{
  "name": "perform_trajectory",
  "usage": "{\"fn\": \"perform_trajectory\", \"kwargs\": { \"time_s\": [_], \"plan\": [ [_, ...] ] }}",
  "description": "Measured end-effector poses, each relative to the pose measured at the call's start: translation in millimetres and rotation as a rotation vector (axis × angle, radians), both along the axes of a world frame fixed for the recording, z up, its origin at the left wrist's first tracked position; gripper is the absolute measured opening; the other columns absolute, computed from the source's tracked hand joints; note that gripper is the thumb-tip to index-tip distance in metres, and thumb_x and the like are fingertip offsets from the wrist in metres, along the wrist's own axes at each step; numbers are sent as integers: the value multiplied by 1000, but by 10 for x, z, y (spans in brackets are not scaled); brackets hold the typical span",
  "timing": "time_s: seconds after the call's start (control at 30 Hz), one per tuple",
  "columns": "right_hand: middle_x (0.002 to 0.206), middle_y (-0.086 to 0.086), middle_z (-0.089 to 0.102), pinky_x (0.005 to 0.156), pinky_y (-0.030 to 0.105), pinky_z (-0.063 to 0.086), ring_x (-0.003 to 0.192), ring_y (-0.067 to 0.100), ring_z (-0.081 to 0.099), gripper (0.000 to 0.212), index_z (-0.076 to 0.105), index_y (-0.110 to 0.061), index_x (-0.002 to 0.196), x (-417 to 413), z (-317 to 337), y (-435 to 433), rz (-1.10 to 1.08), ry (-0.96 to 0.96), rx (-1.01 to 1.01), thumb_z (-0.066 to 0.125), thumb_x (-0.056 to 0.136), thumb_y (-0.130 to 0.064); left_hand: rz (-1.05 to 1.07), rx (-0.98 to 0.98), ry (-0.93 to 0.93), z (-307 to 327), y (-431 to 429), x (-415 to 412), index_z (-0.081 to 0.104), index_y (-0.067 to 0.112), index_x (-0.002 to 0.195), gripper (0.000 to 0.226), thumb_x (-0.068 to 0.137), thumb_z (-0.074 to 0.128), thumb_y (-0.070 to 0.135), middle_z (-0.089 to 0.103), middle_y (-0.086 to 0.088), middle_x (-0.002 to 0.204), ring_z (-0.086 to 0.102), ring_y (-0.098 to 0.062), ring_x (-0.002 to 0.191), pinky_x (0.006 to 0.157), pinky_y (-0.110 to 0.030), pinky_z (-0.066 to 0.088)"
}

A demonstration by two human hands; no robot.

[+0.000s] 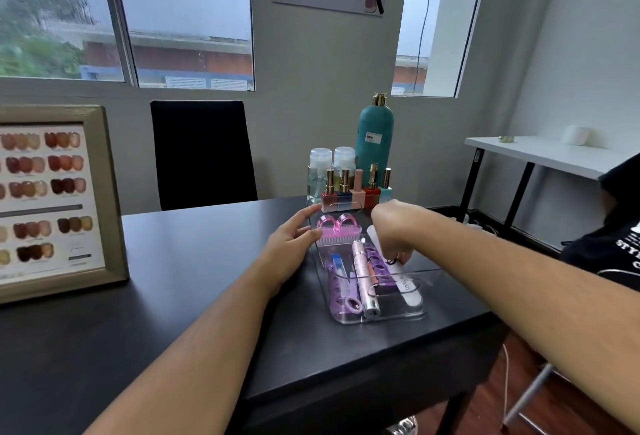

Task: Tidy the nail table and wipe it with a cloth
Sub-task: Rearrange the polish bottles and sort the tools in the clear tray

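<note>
A clear plastic tray (420, 311) lies on the black nail table (194, 296). It holds a pink nail brush (337, 232), a pink nail drill pen (363, 278), purple toe separators (337, 296) and a white nail file (408, 290). My left hand (294, 247) rests with straight fingers against the tray's left side, next to the brush. My right hand (394, 232) reaches down into the tray, fingers curled over the white file and a small dark item; the grip itself is partly hidden.
Nail polish bottles (356, 190), two clear pump bottles (320, 167) and a tall teal bottle (375, 136) stand behind the tray. A framed nail colour chart (52, 199) stands at left. A black chair (202, 154) faces me; a white side table (540, 154) is at right.
</note>
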State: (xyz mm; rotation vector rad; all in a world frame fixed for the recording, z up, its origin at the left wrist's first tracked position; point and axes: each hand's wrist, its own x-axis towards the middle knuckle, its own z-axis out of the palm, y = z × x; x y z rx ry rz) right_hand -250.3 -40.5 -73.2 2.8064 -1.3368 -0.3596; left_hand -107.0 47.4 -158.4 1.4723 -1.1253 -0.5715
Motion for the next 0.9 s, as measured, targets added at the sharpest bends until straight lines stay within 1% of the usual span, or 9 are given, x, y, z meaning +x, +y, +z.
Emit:
{"fn": "perform_trajectory", "kwargs": {
  "time_s": [0.13,0.27,0.33,0.43,0.5,0.6,0.77,0.83,0.9],
  "plan": [
    [83,4,63,56,18,48,72,14,61,23,65,-2,102,-7,34,-13,20,-3,14,71,80,-8,2,4,-9,-14,-4,9,47,45,130,43,93,52,25,51,6,134,49,-16,124,109,-38,36],
    [66,1,57,49,17,44,56,9,54,9,61,-4,76,-48,119,-13,43,5,-44,70,79,-6,2,12,-18,-14,-9,17,47,48,130,43,93,52,26,52,4,133,50,-15,122,110,-42,35],
    [64,0,56,51,18,46,55,10,54,8,64,-4,84,-55,112,18,63,46,-106,69,79,-6,4,17,-41,-18,-8,20,46,50,129,42,92,52,29,55,4,130,51,-14,120,109,-42,36],
    [79,4,62,63,22,52,66,13,59,19,65,-2,98,-30,46,47,75,118,-115,69,81,-7,-2,29,-64,-24,-6,21,45,52,128,42,91,52,32,57,7,125,53,-14,118,109,-43,37],
    [83,5,64,55,20,47,64,12,56,23,66,-1,102,-34,24,66,77,146,-96,70,80,-7,-5,29,-65,-23,-9,21,45,52,128,42,91,53,32,56,10,122,53,-13,118,109,-42,36],
    [73,4,60,47,18,39,61,14,54,23,68,-1,101,-74,22,79,111,126,-122,71,79,-6,-5,17,-55,-18,-11,15,46,50,129,43,91,53,30,54,10,124,54,-13,117,109,-41,37],
    [104,9,68,58,20,46,80,18,59,33,64,-4,110,-115,15,90,166,93,-68,74,79,-11,-5,7,-63,-15,-2,10,46,46,132,44,92,53,28,53,13,121,53,-10,115,107,-36,37],
    [102,8,68,60,22,48,80,18,57,31,66,-4,108,-124,4,92,174,126,-74,74,78,-10,-2,8,-66,-12,-3,6,46,44,132,44,92,53,28,53,12,121,53,-11,115,107,-36,37],
    [85,5,61,54,20,43,74,17,54,29,66,-3,105,-127,-8,103,188,151,-116,73,78,-9,-3,4,-59,-4,-3,-3,46,44,132,44,92,53,26,53,10,125,53,-13,117,108,-37,37]
  ]
}}
